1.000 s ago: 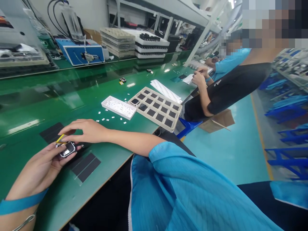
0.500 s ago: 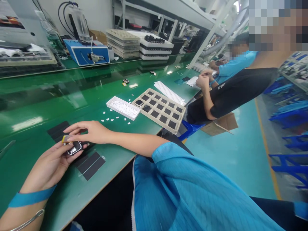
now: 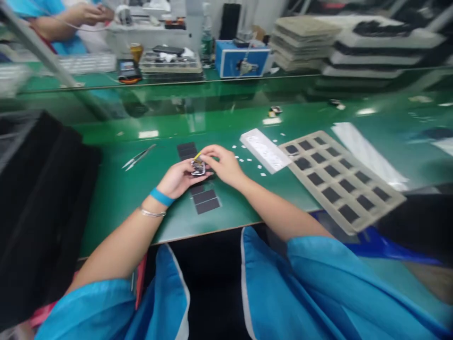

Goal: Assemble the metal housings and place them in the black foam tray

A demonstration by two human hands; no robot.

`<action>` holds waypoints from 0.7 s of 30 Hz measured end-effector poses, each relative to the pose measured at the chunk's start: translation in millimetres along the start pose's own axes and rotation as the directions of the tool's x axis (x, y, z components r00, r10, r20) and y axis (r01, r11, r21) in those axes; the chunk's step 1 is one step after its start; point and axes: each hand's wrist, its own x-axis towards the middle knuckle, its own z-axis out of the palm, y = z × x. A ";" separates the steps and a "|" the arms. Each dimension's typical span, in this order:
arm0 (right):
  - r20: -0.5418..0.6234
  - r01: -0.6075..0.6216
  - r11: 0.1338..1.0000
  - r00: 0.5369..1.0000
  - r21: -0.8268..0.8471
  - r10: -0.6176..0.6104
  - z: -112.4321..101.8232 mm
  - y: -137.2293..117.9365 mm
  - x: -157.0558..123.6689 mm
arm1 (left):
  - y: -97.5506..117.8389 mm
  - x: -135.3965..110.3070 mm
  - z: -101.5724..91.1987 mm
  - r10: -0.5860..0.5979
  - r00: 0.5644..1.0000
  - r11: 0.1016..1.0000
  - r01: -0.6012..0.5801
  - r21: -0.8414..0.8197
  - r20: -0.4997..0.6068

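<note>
Over the dark strips (image 3: 206,202) on the green bench, my left hand (image 3: 177,178) grips an open smartwatch case (image 3: 198,168), its inner parts facing up. My right hand (image 3: 226,165) pinches a small yellow-edged battery (image 3: 197,156), tilted up at the far edge of the case. Whether a lead joins battery and case is too small to tell. Left of my hands lie metal tweezers (image 3: 139,157). To the right, a white box (image 3: 264,153) holds small white pieces, with several more scattered beside it.
A beige tray (image 3: 320,198) with dark squares in its pockets lies at the right, beside white strips (image 3: 371,153). Black foam blocks (image 3: 38,212) stand at the left. Behind are a blue machine (image 3: 226,59) and stacked trays (image 3: 300,42). Another person's hands (image 3: 92,14) show at far left.
My view has swung left and levelled, bringing the tweezers and black blocks into sight. The battery now stands more on edge against the case; both hands keep their hold.
</note>
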 end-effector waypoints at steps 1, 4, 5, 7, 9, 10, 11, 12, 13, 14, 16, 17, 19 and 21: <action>-0.009 -0.004 1.000 1.000 -0.011 0.003 0.0 0.5 0.0 | -0.2 0.2 -1.2 -0.003 1.000 1.000 0.003 -0.010 0.012; -0.031 0.005 0.998 1.000 -0.057 -0.007 -1.1 -0.1 -2.0 | -0.7 -0.3 -1.9 -0.027 1.000 1.000 0.027 0.011 0.016; -0.035 0.008 0.998 0.999 -0.067 -0.011 -1.5 -0.6 -3.1 | -0.8 -0.7 -1.3 -0.033 0.999 0.999 0.032 0.025 0.009; -0.036 0.014 0.996 0.999 -0.088 -0.017 -1.8 -1.6 -5.0 | -1.1 -1.5 0.6 -0.031 0.999 0.998 0.032 0.049 -0.004; -0.033 0.028 0.994 0.999 -0.103 -0.031 -1.7 -1.9 -6.0 | -1.4 -2.0 2.3 -0.025 1.000 0.998 0.026 0.064 -0.014; -0.032 0.038 0.994 0.999 -0.105 -0.041 -1.7 -1.7 -6.1 | -1.6 -2.2 3.1 -0.024 1.000 0.997 0.025 0.066 -0.018; -0.034 0.050 0.993 0.998 -0.104 -0.054 -1.9 -1.4 -6.1 | -1.7 -2.3 3.8 -0.024 1.000 0.997 0.025 0.066 -0.020; -0.035 0.065 0.992 0.997 -0.106 -0.069 -2.3 -0.9 -6.0 | -1.8 -2.5 4.4 -0.026 0.999 0.997 0.027 0.066 -0.021; -0.038 0.081 0.990 0.996 -0.115 -0.086 -3.0 -0.5 -5.8 | -1.8 -2.8 5.0 -0.028 0.999 0.997 0.029 0.065 -0.022; -0.038 0.100 0.986 0.994 -0.137 -0.106 -4.0 -0.2 -5.6 | -1.7 -3.1 5.6 -0.030 0.999 0.997 0.031 0.066 -0.021; -0.022 0.148 0.967 0.988 -0.208 -0.156 -6.8 -0.1 -5.3 | -1.6 -3.7 6.3 -0.030 0.999 0.997 0.031 0.069 -0.016; -0.005 0.174 0.953 0.983 -0.247 -0.181 -8.4 -0.4 -5.2 | -1.5 -3.9 6.4 -0.028 1.000 0.997 0.029 0.069 -0.013; 0.042 0.213 0.927 0.977 -0.310 -0.211 -11.8 -1.2 -4.8 | -1.7 -3.8 5.9 -0.023 1.000 0.997 0.024 0.067 -0.012; 0.092 0.215 0.917 0.976 -0.337 -0.195 -14.7 -1.9 -4.3 | -2.1 -3.3 4.8 -0.018 1.000 0.998 0.018 0.062 -0.007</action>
